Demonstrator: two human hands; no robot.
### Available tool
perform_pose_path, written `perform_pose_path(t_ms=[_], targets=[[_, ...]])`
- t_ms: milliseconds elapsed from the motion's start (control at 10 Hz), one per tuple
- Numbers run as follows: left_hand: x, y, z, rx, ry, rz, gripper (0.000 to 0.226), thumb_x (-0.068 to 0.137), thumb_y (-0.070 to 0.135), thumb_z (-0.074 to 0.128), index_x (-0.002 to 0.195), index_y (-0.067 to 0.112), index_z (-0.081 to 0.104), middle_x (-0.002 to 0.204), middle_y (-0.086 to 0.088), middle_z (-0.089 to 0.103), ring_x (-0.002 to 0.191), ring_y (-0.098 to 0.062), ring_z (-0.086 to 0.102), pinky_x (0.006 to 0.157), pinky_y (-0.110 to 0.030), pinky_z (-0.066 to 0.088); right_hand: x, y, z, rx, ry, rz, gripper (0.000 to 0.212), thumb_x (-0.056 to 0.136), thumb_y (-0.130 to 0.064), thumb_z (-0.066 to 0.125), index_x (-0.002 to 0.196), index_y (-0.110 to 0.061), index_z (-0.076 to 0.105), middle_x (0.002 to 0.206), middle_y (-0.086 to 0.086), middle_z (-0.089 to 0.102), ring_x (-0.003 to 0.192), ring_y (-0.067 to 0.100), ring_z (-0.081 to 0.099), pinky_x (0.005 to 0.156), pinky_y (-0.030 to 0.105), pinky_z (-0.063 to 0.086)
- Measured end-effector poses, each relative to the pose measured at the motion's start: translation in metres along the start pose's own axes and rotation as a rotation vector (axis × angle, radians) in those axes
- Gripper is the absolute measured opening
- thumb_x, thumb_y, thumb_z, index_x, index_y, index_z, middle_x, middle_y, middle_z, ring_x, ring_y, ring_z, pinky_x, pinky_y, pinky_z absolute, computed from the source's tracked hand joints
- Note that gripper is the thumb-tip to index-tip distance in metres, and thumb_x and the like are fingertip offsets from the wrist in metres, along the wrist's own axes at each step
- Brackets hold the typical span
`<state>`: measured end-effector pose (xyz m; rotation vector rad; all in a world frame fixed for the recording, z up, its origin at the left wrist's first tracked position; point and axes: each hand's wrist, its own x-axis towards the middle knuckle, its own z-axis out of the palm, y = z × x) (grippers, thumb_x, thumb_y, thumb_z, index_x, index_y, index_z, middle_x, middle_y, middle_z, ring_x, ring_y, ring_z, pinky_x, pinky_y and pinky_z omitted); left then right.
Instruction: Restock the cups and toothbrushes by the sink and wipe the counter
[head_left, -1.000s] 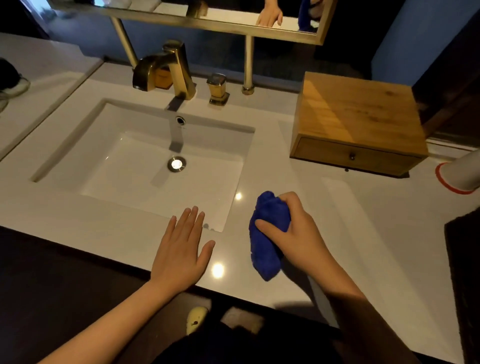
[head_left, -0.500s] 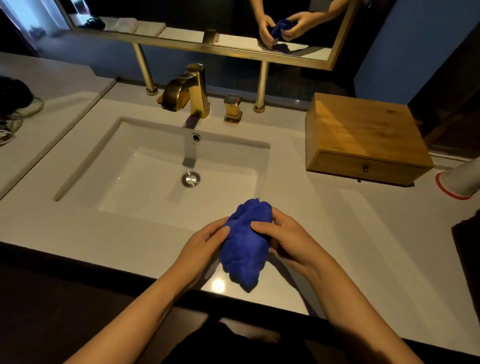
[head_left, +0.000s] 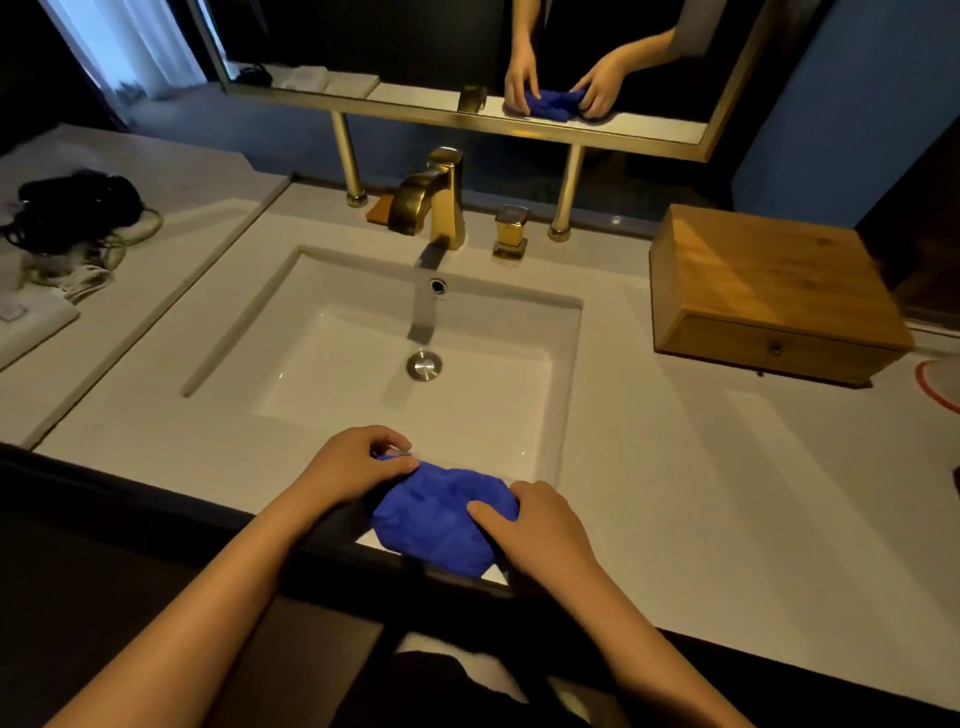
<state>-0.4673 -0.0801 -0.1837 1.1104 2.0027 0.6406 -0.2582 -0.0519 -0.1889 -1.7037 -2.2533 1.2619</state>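
Both hands grip a crumpled blue cloth (head_left: 439, 514) at the tabletop's (head_left: 675, 493) front edge, 6 o'clock of the sink (head_left: 363, 332): left hand (head_left: 358, 465) pinches its 10 o'clock corner, right hand (head_left: 535, 525) clasps its 3 o'clock side. A wooden box (head_left: 769, 280) sits at 2 o'clock.

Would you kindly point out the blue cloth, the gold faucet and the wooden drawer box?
blue cloth (head_left: 436, 512): head view, middle of the bunched fabric.
gold faucet (head_left: 434, 200): head view, its upright body.
wooden drawer box (head_left: 769, 265): head view, its top panel.

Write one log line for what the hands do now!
step: wiping | left hand: on blue cloth | right hand: on blue cloth | place: counter front edge
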Motion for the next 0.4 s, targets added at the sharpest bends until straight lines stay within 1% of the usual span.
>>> perform_pose_path(t_ms=[100, 200, 300, 400], targets=[[0.003, -0.008, -0.004, 0.039, 0.064, 0.069, 0.018, 0.077, 0.012, 0.07, 0.094, 0.017, 0.069, 0.092, -0.004, 0.068, 0.091, -0.02, 0.062, 0.082, -0.024, 0.043, -0.005, 0.006, 0.008, -0.118, 0.087, 0.003, 0.044, 0.081, -0.052, 0.052, 0.107, -0.016, 0.054, 0.109, 0.003, 0.051, 0.101, 0.022, 0.051, 0.078, 0.03, 0.045], [-0.002, -0.014, -0.012, 0.014, 0.1, 0.094, 0.02, 0.078, 0.009, 0.068, 0.098, 0.015, 0.069, 0.097, -0.006, 0.069, 0.09, -0.019, 0.062, 0.084, -0.027, 0.045, -0.011, 0.014, 0.012, -0.156, 0.153, -0.003, 0.055, 0.08, -0.053, 0.054, 0.123, -0.019, 0.045, 0.118, 0.001, 0.045, 0.109, 0.02, 0.045, 0.087, 0.029, 0.042], [-0.019, -0.022, -0.017, -0.018, 0.164, 0.154, 0.016, 0.083, 0.012, 0.063, 0.097, 0.018, 0.068, 0.095, -0.001, 0.069, 0.087, -0.016, 0.062, 0.076, -0.025, 0.048, -0.021, 0.025, 0.015, -0.041, 0.229, -0.041, 0.058, 0.083, -0.049, 0.056, 0.131, -0.02, 0.041, 0.123, -0.001, 0.043, 0.115, 0.015, 0.042, 0.091, 0.023, 0.037], [-0.05, -0.034, -0.021, -0.15, 0.057, 0.176, 0.016, 0.086, 0.013, 0.06, 0.088, 0.025, 0.07, 0.081, 0.005, 0.072, 0.072, -0.007, 0.065, 0.062, -0.018, 0.052, -0.038, 0.033, 0.013, 0.047, 0.352, -0.05, 0.049, 0.086, -0.041, 0.057, 0.129, -0.021, 0.044, 0.116, -0.009, 0.045, 0.11, 0.005, 0.038, 0.088, 0.016, 0.033]])
